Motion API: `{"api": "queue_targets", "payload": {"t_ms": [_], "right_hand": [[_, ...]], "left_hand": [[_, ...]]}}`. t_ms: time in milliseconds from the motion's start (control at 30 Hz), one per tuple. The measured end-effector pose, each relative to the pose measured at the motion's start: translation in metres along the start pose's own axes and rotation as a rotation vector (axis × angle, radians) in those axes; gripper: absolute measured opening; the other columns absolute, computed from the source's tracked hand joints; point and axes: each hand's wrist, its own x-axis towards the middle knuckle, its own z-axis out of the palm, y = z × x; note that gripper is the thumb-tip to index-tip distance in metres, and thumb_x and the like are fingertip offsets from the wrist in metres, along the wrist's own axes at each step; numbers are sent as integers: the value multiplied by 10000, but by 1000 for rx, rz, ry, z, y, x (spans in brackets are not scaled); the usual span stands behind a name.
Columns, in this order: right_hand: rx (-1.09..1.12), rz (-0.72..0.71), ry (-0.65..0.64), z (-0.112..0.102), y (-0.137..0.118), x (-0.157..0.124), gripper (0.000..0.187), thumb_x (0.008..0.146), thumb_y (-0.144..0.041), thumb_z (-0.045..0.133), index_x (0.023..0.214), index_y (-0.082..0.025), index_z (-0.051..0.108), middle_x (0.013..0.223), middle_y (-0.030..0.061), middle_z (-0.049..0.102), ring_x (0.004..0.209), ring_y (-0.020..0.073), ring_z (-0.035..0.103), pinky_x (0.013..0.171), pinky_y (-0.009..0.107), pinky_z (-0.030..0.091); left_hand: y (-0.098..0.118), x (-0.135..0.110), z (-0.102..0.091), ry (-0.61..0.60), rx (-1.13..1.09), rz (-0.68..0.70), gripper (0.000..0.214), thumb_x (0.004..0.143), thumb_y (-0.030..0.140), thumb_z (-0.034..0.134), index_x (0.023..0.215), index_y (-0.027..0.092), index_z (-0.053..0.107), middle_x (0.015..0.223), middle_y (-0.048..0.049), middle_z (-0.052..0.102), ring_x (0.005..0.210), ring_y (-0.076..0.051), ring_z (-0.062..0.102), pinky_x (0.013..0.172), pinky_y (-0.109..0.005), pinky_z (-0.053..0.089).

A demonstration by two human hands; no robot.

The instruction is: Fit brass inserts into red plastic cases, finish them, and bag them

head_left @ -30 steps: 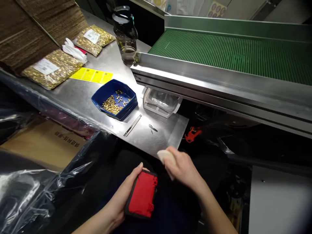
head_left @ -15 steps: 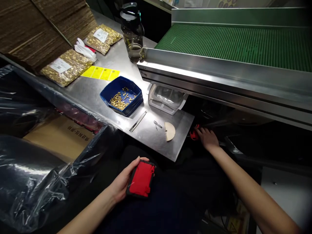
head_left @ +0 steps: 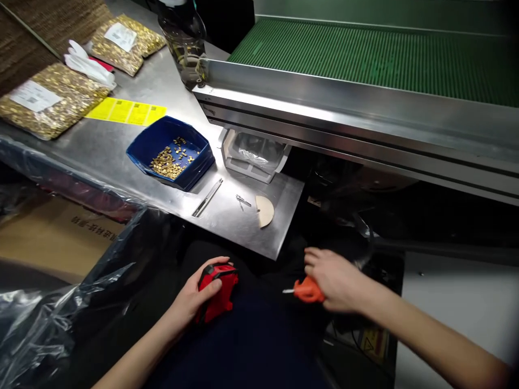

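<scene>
My left hand (head_left: pixel 198 292) is closed around a red and black rectangular case (head_left: pixel 221 300), thumb across its face, above my lap. The case is tilted, with its narrow black-edged end upward. To the right, my right hand (head_left: pixel 334 278) grips an orange-red plastic piece (head_left: pixel 308 290) with a short pale tip pointing left toward the case. The piece is slightly blurred and partly covered by my fingers, so its kind is unclear. The two held things are apart.
On the metal table (head_left: pixel 239 237) lie a blue bin (head_left: pixel 198 170) of small brass parts, a utility knife (head_left: pixel 207 198), nail clippers (head_left: pixel 243 201) and a pale half-disc (head_left: pixel 265 211). Bags of brass parts (head_left: pixel 57 100) lie left. A green conveyor (head_left: pixel 344 59) borders the back right.
My right hand has come down from beside the table corner with the orange-red piece, closer to my lap. My left hand has turned the case. The view has shifted right.
</scene>
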Motion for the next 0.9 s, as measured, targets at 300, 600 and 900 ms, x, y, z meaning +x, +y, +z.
{"api": "queue_targets", "payload": {"t_ms": [300,600,900], "right_hand": [[254,131,-137,2,-86,11,184,728,-340,609,753,-198,723,727,81,749,633,252,708,510,301,321],[178,189,-159,-55,-55,-11,152,718,-303,607,636,-200,684,576,49,672,526,202,650,473,283,258],[237,146,-228,-61,-65,-16,90,634,-257,592,626,-208,668,598,39,685,559,211,672,459,284,254]], "left_hand": [[8,6,-15,-328,230,-47,734,869,480,714,1511,287,417,1418,-111,622,1318,-356,572,1169,-517,372],[33,7,24,-402,1697,418,966,760,35,539,1645,130,165,1541,-265,469,1191,-449,587,1011,-629,435],[35,3,-14,-381,269,-102,903,901,392,595,1629,343,63,1396,-131,612,1230,-396,633,998,-537,527]]}}
